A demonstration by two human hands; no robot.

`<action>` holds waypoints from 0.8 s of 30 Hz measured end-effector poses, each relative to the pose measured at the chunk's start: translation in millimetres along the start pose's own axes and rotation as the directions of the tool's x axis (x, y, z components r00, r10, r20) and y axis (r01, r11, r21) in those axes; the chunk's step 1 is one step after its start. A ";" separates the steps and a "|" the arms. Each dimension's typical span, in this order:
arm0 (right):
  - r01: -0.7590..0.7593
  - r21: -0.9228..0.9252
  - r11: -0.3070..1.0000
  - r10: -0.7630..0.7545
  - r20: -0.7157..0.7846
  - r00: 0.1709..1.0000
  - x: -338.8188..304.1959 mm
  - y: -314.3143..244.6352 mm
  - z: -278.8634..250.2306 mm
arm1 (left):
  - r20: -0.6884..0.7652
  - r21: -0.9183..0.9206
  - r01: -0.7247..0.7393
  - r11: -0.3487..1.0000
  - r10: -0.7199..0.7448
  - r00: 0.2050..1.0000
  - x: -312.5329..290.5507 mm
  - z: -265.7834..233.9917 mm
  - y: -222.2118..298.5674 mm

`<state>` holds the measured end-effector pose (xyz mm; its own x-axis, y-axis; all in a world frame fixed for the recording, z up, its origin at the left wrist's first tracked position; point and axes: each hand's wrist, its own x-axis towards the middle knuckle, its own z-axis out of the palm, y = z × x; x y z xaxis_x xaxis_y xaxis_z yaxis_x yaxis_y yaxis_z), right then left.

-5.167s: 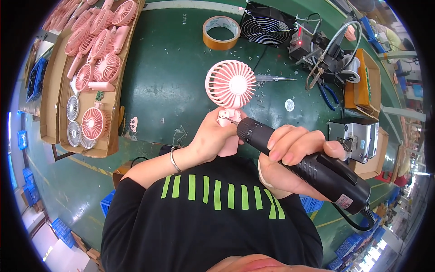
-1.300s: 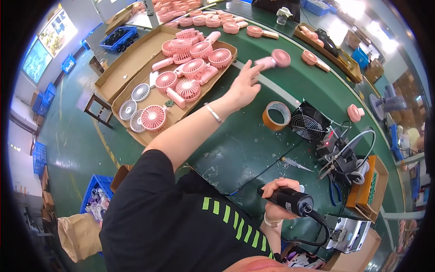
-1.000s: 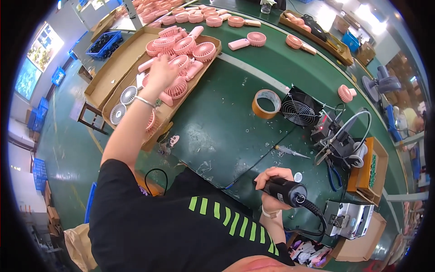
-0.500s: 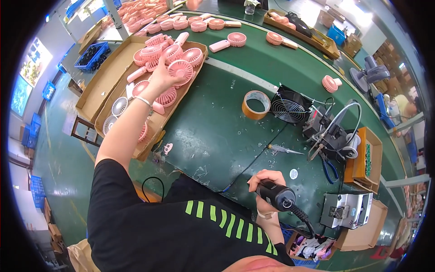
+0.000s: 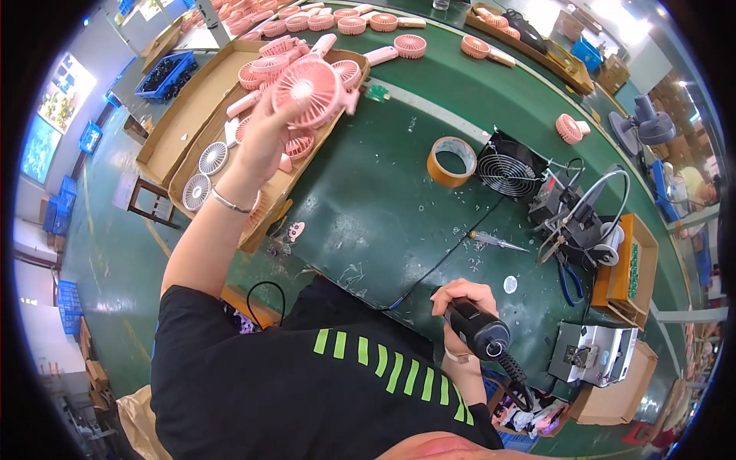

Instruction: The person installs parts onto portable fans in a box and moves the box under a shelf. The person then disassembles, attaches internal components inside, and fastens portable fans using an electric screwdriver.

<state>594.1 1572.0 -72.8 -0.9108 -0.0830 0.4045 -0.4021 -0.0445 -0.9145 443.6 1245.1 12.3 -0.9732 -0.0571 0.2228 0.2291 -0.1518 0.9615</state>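
Grip at left (image 5: pixel 264 138) clamped on pink fan (image 5: pixel 318 83), cardboard tray (image 5: pixel 285 192) beneath it; right grip (image 5: pixel 466 291) clamped around black power screwdriver (image 5: pixel 478 328).

Pretty bright overall, with a glowing window (image 5: pixel 73 84) at left and blown-out glare toward the top right. The green tabletop (image 5: pixel 360 230) has a soft sheen (kinda washed out there), the held pink fan (image 5: pixel 316 83) looks slightly soft, and fisheye bends the edges into black.
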 end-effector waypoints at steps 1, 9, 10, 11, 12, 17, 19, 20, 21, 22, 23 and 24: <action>0.049 0.069 0.996 -0.048 -0.017 0.999 1.2 1.3 2.1 | -0.059 0.140 0.098 0.985 -0.091 0.994 -11.5 9.3 -2.9; 0.205 0.294 0.934 -0.159 -0.171 0.972 -1.4 2.5 3.7 | 0.081 0.906 -0.151 0.395 0.189 0.979 -49.5 -0.2 -83.4; 0.203 0.295 0.934 -0.158 -0.168 0.973 0.0 3.3 4.5 | 0.132 0.946 -0.209 0.249 0.294 0.947 -46.7 0.2 -75.7; 0.225 0.320 0.921 -0.184 -0.152 0.971 1.1 4.0 5.4 | 0.129 0.972 -0.186 0.143 0.336 0.933 -42.8 -1.9 -59.1; 0.247 0.342 0.907 -0.211 -0.140 0.968 1.6 4.2 5.5 | -0.009 0.983 -0.042 0.180 0.276 0.961 -33.1 -15.3 -55.0; 0.207 0.167 0.964 -0.199 -0.064 0.978 -0.2 4.1 10.4 | -0.173 0.979 0.165 0.123 0.058 0.983 10.9 -87.2 -50.7; 0.154 0.069 0.986 -0.151 -0.043 0.988 0.0 3.0 12.9 | 0.050 0.994 -0.054 -0.098 -0.043 0.998 16.1 -83.4 -56.8; 0.118 0.058 0.991 -0.116 -0.030 0.993 -0.5 1.4 12.8 | 0.067 0.988 -0.072 -0.139 -0.041 0.997 15.9 -86.4 -69.3; 0.110 0.077 0.991 -0.111 0.006 0.994 -2.1 2.8 9.7 | 0.082 0.980 -0.088 -0.181 -0.040 0.996 14.8 -90.5 -82.2; 0.111 0.069 0.991 -0.111 -0.008 0.994 -1.9 2.5 9.0 | 0.093 0.981 -0.096 -0.171 -0.022 0.995 14.5 -82.7 -81.5; 0.110 0.053 0.992 -0.111 0.012 0.994 -1.3 1.2 8.8 | 0.075 0.985 -0.083 -0.154 -0.055 0.996 17.1 -78.7 -76.8; 0.110 0.038 0.993 -0.111 0.034 0.993 -0.6 -0.3 8.9 | 0.056 0.988 -0.068 -0.139 -0.088 0.995 19.7 -75.0 -70.6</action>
<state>595.6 1563.2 -72.7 -0.8568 -0.1110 0.5036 -0.4958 -0.0912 -0.8636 409.9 1180.7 -63.3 -0.9893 0.0119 0.1457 0.0135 0.9999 0.0104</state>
